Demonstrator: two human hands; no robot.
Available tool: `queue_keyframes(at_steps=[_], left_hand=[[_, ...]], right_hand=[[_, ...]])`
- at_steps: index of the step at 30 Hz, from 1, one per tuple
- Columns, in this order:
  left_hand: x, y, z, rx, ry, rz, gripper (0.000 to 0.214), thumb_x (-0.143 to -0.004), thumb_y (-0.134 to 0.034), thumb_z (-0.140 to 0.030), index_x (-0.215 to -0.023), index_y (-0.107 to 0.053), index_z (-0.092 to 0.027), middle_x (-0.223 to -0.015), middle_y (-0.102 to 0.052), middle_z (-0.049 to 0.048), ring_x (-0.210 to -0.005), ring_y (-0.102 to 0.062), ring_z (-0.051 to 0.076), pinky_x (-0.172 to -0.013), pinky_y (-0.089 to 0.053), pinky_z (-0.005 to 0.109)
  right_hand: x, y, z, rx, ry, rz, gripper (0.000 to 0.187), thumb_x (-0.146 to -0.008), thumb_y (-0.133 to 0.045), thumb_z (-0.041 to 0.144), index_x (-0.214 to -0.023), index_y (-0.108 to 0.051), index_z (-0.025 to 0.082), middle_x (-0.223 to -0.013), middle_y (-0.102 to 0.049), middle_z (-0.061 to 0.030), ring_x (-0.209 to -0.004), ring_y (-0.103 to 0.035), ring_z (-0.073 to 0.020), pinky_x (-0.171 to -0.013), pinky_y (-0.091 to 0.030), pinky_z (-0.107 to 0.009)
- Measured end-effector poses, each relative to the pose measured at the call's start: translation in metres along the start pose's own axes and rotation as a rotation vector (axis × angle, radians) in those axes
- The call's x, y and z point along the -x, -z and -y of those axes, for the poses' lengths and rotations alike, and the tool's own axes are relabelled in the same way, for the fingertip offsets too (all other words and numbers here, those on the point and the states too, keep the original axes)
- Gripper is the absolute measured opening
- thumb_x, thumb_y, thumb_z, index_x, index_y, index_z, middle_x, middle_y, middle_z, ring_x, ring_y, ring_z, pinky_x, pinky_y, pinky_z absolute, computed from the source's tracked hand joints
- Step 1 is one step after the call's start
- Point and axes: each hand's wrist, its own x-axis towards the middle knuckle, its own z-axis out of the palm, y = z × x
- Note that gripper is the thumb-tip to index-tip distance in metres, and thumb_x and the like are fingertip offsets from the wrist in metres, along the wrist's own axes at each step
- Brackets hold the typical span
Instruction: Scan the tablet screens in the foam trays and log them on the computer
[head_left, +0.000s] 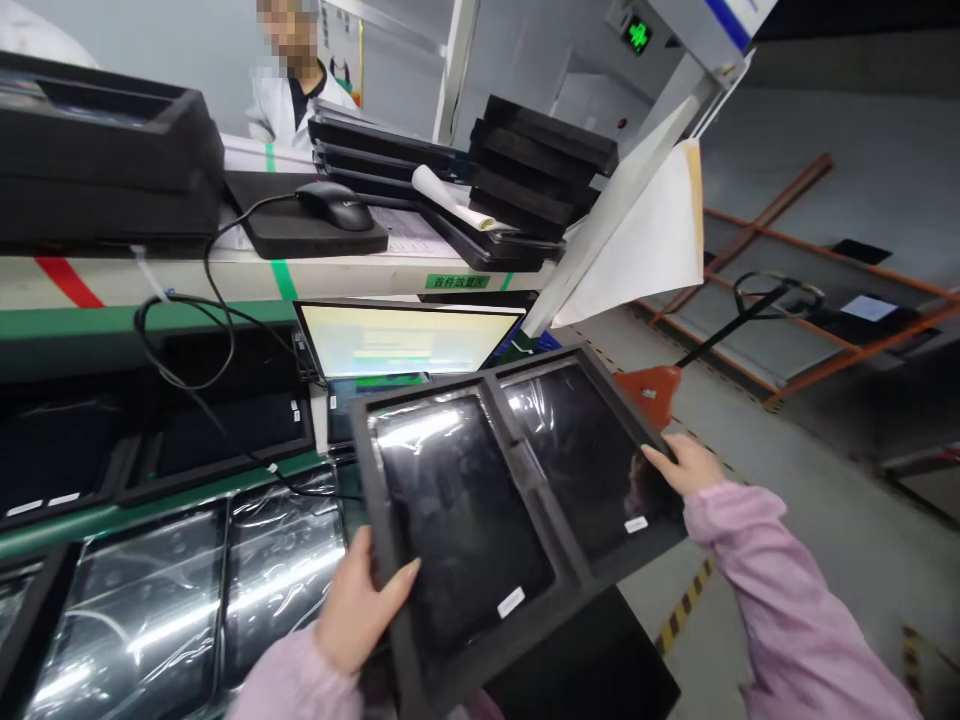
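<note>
Between my two hands is a black foam tray with two compartments, held tilted in the air. A dark flat screen panel under clear film, with a small white label, lies in its left compartment. The right compartment bears a similar panel. My left hand is closed on the tray's left edge, thumb over the rim. On the right edge, my right hand grips with the thumb on top. Below the tray, a black surface partly shows.
Film-covered panels lie at lower left, near more trays on a green surface. A lit laptop screen stands behind the tray. The shelf above carries a mouse and stacked black trays. An orange pallet jack stands right; a person is behind.
</note>
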Motion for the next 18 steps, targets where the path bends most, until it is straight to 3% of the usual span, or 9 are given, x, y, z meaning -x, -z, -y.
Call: queue_keyframes(at_steps=[3,6,8,11,15,18], left_hand=[[-0.024,-0.066,-0.028,-0.095,0.002,0.098,0.038,-0.073,-0.05,-0.053,-0.089,-0.043,-0.019,-0.088,-0.067,0.0161,-0.083,-0.064,0.026,-0.074,-0.048,0.035],[-0.036,-0.101,-0.03,-0.385,0.077,0.11,0.038,-0.076,-0.042,-0.057,-0.082,-0.041,-0.019,-0.078,-0.066,0.0174,-0.077,-0.065,0.03,-0.065,-0.044,0.037],[-0.038,-0.106,-0.029,-0.541,0.118,0.107,0.039,-0.077,-0.039,-0.057,-0.083,-0.042,-0.018,-0.077,-0.066,0.0166,-0.076,-0.065,0.032,-0.063,-0.043,0.038],[-0.038,-0.101,-0.032,-0.588,0.144,0.104,0.03,-0.076,-0.041,-0.048,-0.084,-0.043,-0.018,-0.079,-0.068,0.0142,-0.079,-0.065,0.03,-0.067,-0.044,0.037],[-0.037,-0.095,-0.033,-0.451,0.195,0.073,0.024,-0.074,-0.044,-0.039,-0.086,-0.044,-0.019,-0.079,-0.068,0.01,-0.08,-0.065,0.025,-0.068,-0.044,0.032],[-0.037,-0.095,-0.031,-0.473,0.185,0.089,0.03,-0.075,-0.041,-0.041,-0.092,-0.047,-0.016,-0.082,-0.068,0.0122,-0.082,-0.065,0.028,-0.072,-0.046,0.036]], right_hand=[[-0.042,-0.027,-0.022,0.107,-0.154,0.055,0.033,-0.086,-0.046,0.032,-0.103,-0.059,0.007,-0.105,-0.059,-0.0185,-0.099,-0.056,-0.0284,-0.079,-0.042,-0.035],[-0.061,-0.068,-0.025,0.13,-0.192,0.115,0.032,-0.086,-0.047,0.031,-0.104,-0.06,0.008,-0.106,-0.06,-0.018,-0.097,-0.058,-0.0261,-0.075,-0.043,-0.033],[-0.065,-0.093,-0.028,0.127,-0.192,0.147,0.03,-0.086,-0.048,0.03,-0.105,-0.06,0.01,-0.105,-0.061,-0.0165,-0.095,-0.06,-0.0243,-0.074,-0.044,-0.032],[-0.067,-0.117,-0.036,0.102,-0.165,0.184,0.034,-0.089,-0.042,0.032,-0.111,-0.056,0.011,-0.111,-0.059,-0.0153,-0.101,-0.058,-0.0242,-0.077,-0.045,-0.032],[-0.07,-0.129,-0.045,0.053,-0.117,0.208,0.037,-0.09,-0.037,0.035,-0.112,-0.055,0.011,-0.116,-0.057,-0.0151,-0.108,-0.055,-0.0267,-0.081,-0.045,-0.035],[-0.074,-0.133,-0.05,0.032,-0.138,0.199,0.036,-0.09,-0.036,0.037,-0.106,-0.058,0.013,-0.115,-0.057,-0.0185,-0.1,-0.059,-0.0293,-0.073,-0.046,-0.04]])
